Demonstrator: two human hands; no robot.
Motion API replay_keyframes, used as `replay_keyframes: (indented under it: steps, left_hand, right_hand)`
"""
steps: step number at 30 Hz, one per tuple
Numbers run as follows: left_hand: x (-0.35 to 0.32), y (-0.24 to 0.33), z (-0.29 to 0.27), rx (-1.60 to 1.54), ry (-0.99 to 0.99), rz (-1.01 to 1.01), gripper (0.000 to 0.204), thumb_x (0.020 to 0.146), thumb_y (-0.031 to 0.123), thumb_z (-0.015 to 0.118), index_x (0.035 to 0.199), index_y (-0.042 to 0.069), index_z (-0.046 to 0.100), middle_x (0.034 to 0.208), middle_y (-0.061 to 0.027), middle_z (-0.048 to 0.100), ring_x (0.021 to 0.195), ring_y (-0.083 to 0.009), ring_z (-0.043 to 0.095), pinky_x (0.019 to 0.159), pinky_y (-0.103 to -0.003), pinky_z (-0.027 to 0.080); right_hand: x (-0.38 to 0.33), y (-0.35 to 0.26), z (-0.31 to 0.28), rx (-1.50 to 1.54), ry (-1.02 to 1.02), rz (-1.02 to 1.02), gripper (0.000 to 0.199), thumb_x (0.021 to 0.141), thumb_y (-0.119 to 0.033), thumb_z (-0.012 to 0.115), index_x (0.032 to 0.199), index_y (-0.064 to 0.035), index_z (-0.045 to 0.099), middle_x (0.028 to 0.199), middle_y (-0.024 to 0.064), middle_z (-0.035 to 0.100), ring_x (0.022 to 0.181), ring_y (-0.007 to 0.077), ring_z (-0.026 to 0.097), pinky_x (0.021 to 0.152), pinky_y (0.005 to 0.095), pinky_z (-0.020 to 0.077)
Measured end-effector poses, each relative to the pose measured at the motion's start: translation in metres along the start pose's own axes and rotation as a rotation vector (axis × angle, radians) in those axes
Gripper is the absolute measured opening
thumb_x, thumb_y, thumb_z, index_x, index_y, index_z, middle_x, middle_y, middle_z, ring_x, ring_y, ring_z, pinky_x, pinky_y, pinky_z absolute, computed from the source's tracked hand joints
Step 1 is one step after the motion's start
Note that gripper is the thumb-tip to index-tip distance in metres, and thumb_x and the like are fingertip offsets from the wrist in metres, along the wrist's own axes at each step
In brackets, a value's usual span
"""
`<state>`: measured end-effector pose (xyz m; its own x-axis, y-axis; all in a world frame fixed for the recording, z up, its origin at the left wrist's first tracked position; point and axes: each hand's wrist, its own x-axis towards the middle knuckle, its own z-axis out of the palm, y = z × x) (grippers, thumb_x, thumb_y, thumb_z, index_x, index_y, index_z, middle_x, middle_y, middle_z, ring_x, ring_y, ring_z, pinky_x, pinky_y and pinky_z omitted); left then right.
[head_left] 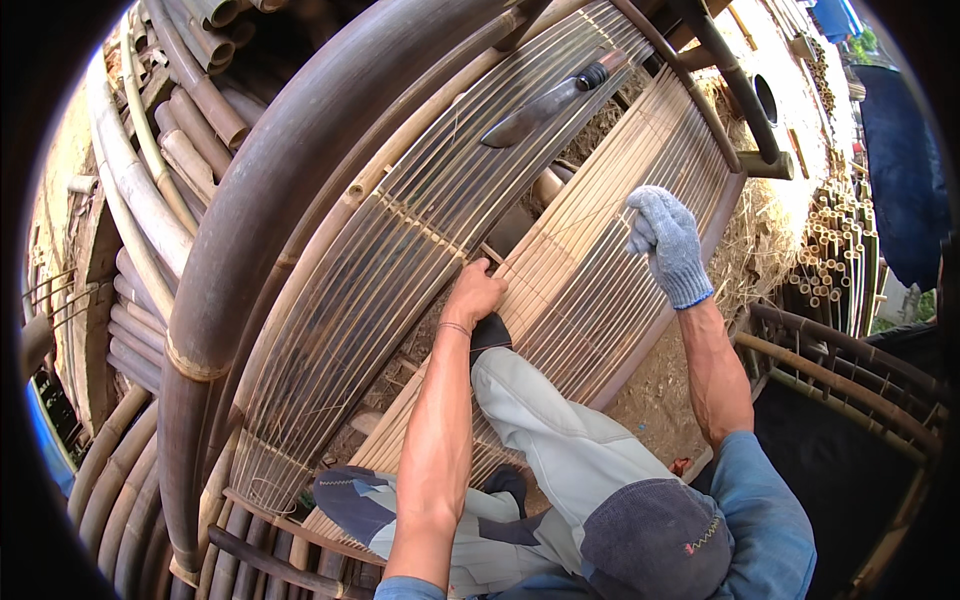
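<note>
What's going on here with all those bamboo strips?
A person is working at a frame of bamboo slats. Their bare left hand is curled by the gap between the slats. Their right hand, in a grey glove, is closed above the slats; I can't tell whether its grip holds anything. A knife lies on the slats farther away.
</note>
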<state>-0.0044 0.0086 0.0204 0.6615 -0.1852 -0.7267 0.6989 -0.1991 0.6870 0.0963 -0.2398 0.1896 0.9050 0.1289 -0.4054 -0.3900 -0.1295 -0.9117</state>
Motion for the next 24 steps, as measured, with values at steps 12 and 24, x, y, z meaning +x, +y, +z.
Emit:
replay_keyframes:
  steps: [12, 24]
  left_hand:
    - [-0.03, 0.027, 0.045, 0.742, 0.318, 0.033, 0.083, 0.065, 0.062, 0.083, 0.116, 0.003, 0.055, 0.107, -0.019, 0.07, 0.101, -0.034, 0.069, 0.108, -0.054, 0.034]
    - [-0.037, 0.027, 0.048, 0.707, 0.255, 0.117, 0.073, 0.075, 0.058, 0.077, 0.115, 0.002, 0.054, 0.11, -0.0201, 0.069, 0.105, -0.0347, 0.066, 0.11, -0.063, 0.028]
  right_hand:
    - [0.008, 0.047, 0.013, -1.597, -0.582, -0.141, 0.03, 0.101, -0.016, 0.047, 0.084, -0.0011, 0.066, 0.066, 0.0141, 0.063, 0.053, 0.0248, 0.063, 0.052, 0.0354, 0.055]
    - [-0.096, 0.129, 0.042, -0.98, -0.628, -0.783, 0.05, 0.087, -0.014, 0.064, 0.135, -0.0037, 0.058, 0.109, 0.0116, 0.068, 0.098, 0.0283, 0.066, 0.09, 0.0415, 0.0532]
